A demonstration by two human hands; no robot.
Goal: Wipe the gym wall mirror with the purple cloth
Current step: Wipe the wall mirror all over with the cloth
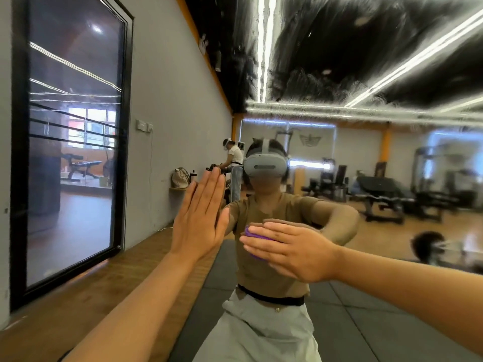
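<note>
Mirror [392,165] glass was braced by the flat, straight-fingered left hand [198,223] while the purple cloth [254,237], bunched against the glass, was pressed under the right hand's [292,248] flat fingers; fresh palm smears, or slippage of the unpinched cloth, were judged likely.

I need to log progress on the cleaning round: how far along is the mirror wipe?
Done: unclear; no wiped patch stands out. In hand: the right hand presses the purple cloth flat against the mirror, while the left hand rests open on the glass. Left: smears still streak the upper mirror, so most of the wiping seems to remain.
</note>
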